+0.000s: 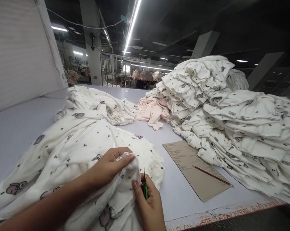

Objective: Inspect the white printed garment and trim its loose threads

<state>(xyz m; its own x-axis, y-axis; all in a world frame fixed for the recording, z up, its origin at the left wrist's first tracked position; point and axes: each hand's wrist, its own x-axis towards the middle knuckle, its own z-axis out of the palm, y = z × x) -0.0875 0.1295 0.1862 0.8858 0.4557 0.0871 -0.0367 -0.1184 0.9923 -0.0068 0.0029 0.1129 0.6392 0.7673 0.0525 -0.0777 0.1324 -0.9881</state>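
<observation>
A white fleece garment (70, 150) printed with small grey hearts and pink bears lies spread over the near left of the table. My left hand (108, 166) pinches a fold of its edge near the front. My right hand (148, 205) sits just below and right of that fold, gripping small green thread snips (145, 186) whose tip points up beside the cloth, while its thumb presses the fabric.
A tall heap of folded white printed garments (231, 112) fills the right side. A pale pink piece (152, 110) lies at mid-table. A brown printed card (195, 170) with a red pencil (213, 175) lies near the table's taped front edge (219, 213).
</observation>
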